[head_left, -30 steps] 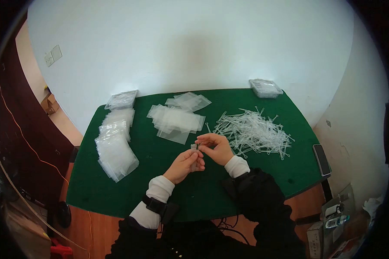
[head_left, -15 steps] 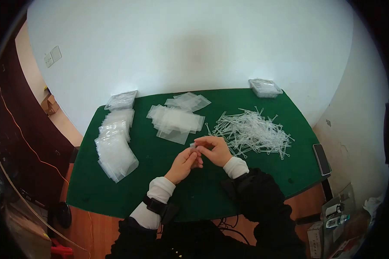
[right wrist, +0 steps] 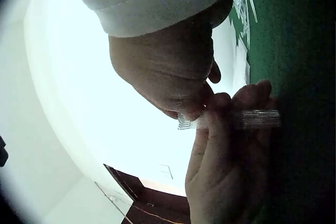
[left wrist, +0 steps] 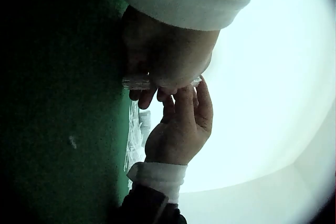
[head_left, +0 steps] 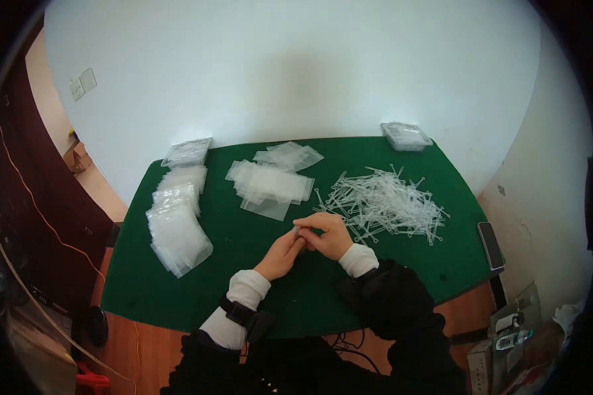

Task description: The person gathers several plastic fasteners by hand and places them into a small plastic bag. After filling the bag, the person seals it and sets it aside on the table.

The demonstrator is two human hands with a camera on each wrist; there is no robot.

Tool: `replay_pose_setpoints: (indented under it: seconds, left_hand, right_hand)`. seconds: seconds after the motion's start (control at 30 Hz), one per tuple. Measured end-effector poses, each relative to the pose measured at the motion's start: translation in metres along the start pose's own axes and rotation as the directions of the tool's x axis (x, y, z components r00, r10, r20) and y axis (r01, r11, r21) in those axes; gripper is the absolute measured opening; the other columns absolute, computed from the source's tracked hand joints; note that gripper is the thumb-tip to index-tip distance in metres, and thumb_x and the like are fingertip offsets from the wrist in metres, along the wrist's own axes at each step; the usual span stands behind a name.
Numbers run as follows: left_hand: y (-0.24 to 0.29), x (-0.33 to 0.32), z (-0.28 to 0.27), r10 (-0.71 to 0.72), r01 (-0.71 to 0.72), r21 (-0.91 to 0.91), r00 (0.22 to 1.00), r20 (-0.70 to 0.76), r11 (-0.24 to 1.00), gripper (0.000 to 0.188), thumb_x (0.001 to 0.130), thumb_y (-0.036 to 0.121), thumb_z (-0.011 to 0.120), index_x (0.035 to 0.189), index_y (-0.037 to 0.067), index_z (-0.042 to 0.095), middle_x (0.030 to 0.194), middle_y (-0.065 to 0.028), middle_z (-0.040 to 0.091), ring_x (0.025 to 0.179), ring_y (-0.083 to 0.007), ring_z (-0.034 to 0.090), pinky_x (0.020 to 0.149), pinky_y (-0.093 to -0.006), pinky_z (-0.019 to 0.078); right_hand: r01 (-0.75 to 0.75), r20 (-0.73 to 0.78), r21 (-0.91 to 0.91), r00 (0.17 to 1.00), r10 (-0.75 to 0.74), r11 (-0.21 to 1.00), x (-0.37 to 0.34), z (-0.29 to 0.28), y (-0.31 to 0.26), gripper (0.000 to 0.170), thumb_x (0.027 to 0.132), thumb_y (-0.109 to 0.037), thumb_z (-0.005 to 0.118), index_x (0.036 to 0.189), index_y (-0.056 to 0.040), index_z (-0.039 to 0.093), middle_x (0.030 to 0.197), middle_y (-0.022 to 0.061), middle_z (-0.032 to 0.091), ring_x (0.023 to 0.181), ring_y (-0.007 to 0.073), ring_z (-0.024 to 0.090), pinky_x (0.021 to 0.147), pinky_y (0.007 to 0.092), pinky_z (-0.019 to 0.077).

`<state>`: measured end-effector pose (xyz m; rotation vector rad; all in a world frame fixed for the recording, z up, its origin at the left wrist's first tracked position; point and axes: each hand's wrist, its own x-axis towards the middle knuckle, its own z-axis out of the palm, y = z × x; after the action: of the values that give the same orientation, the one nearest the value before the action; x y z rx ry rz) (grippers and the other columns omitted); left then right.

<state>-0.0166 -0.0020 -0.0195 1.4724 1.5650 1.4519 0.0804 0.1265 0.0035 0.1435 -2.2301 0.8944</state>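
Observation:
A small bundle of clear plastic sticks (right wrist: 260, 119) is held between both hands above the front middle of the table. My left hand (head_left: 279, 255) grips it round the middle, and its lower end sticks out past the fingers in both wrist views. At the upper end, the fingers and thumb of my right hand (head_left: 331, 234) pinch the bundle. In the head view the hands hide most of it. A loose pile of clear plastic sticks with ring ends (head_left: 389, 204) lies just beyond my right hand.
Clear flat bags (head_left: 273, 187) lie in a heap at the middle back. Overlapping bags (head_left: 178, 230) run down the left side. Filled clear packs stand at the back left (head_left: 187, 153) and back right (head_left: 406, 136). A phone (head_left: 490, 245) lies at the right edge.
The right hand has closed in over the bundle's upper end and shifted slightly left. The bundle, plainly visible between the hands a second ago, is now mostly covered in the head view.

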Motion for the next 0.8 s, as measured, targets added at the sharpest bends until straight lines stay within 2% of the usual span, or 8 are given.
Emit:
replay_pose_setpoints:
  seconds: [0.03, 0.13, 0.3, 0.53, 0.57, 0.67, 0.8]
  left_hand:
    - [0.002, 0.0, 0.001, 0.006, -0.006, -0.006, 1.0, -0.02, 1.0, 0.022, 0.091, 0.013, 0.036, 0.106, 0.0, 0.046, 0.089, -0.0045, 0.054, 0.079, -0.0115, 0.049, 0.072, -0.024, 0.0398]
    - [-0.003, 0.0, 0.001, 0.011, -0.012, -0.013, 0.999, -0.035, 1.0, 0.023, 0.091, 0.013, 0.037, 0.107, 0.0, 0.046, 0.091, -0.0052, 0.054, 0.082, -0.0115, 0.048, 0.073, -0.0239, 0.0394]
    - [-0.006, -0.001, -0.004, -0.028, 0.027, 0.043, 0.999, 0.022, 0.999, 0.022, 0.09, 0.014, 0.039, 0.104, -0.001, 0.048, 0.092, -0.0071, 0.054, 0.085, -0.0124, 0.049, 0.075, -0.0241, 0.0393]
    - [0.003, -0.003, -0.003, -0.057, 0.051, 0.113, 0.997, 0.043, 0.992, 0.022, 0.09, 0.014, 0.04, 0.1, -0.002, 0.05, 0.088, -0.0081, 0.055, 0.08, -0.0136, 0.05, 0.073, -0.0253, 0.0408]
    - [0.005, -0.003, -0.003, -0.055, 0.049, 0.119, 0.997, 0.047, 0.992, 0.022, 0.09, 0.014, 0.04, 0.101, -0.003, 0.049, 0.087, -0.0083, 0.055, 0.079, -0.0142, 0.05, 0.072, -0.0258, 0.0412]
    - [0.002, -0.003, -0.002, -0.043, 0.037, 0.152, 0.998, 0.034, 0.988, 0.022, 0.09, 0.014, 0.04, 0.101, -0.002, 0.049, 0.086, -0.0089, 0.055, 0.078, -0.0152, 0.051, 0.071, -0.0264, 0.0418]
    - [-0.008, -0.003, -0.002, -0.005, 0.005, 0.223, 1.0, -0.004, 0.975, 0.022, 0.09, 0.014, 0.04, 0.101, -0.003, 0.049, 0.085, -0.0102, 0.056, 0.078, -0.016, 0.053, 0.071, -0.0266, 0.042]
  right_hand:
    - [0.0, 0.0, 0.0, 1.0, 0.0, 1.0, 0.0, 0.0, 0.0, 0.033, 0.071, -0.003, 0.061, 0.104, -0.0054, 0.058, 0.079, 0.0079, 0.063, 0.07, 0.0169, 0.06, 0.064, 0.0263, 0.0467]
    - [-0.221, 0.019, 0.221, 0.975, 0.223, 0.95, 0.002, 0.0, -0.011, 0.042, 0.07, -0.001, 0.06, 0.111, -0.0061, 0.052, 0.08, 0.0072, 0.063, 0.071, 0.0157, 0.06, 0.065, 0.0263, 0.047]
    - [-0.239, 0.044, 0.31, 0.97, 0.238, 0.92, 0.002, -0.002, -0.012, 0.049, 0.068, 0.0, 0.062, 0.115, -0.0058, 0.049, 0.08, 0.0065, 0.063, 0.072, 0.0138, 0.06, 0.068, 0.0257, 0.0468]
    - [-0.409, 0.188, 0.402, 0.913, 0.363, 0.82, 0.0, -0.001, -0.004, 0.05, 0.064, -0.002, 0.067, 0.112, -0.0035, 0.05, 0.081, 0.0064, 0.064, 0.076, 0.0115, 0.059, 0.072, 0.0245, 0.0453]
    - [-0.409, 0.188, 0.402, 0.913, 0.363, 0.819, 0.0, 0.0, -0.002, 0.05, 0.064, -0.002, 0.067, 0.112, -0.0035, 0.05, 0.081, 0.0064, 0.064, 0.076, 0.0115, 0.059, 0.072, 0.0245, 0.0453]
    - [-0.263, 0.106, 0.381, 0.965, 0.241, 0.886, -0.001, 0.004, 0.005, 0.047, 0.065, -0.002, 0.067, 0.109, -0.0026, 0.052, 0.081, 0.0061, 0.064, 0.078, 0.0109, 0.059, 0.075, 0.0245, 0.0443]
    - [-0.354, 0.177, 0.433, 0.935, 0.307, 0.829, -0.003, 0.003, 0.008, 0.044, 0.065, -0.002, 0.067, 0.107, -0.0019, 0.053, 0.08, 0.0057, 0.064, 0.079, 0.0102, 0.059, 0.077, 0.0247, 0.0433]
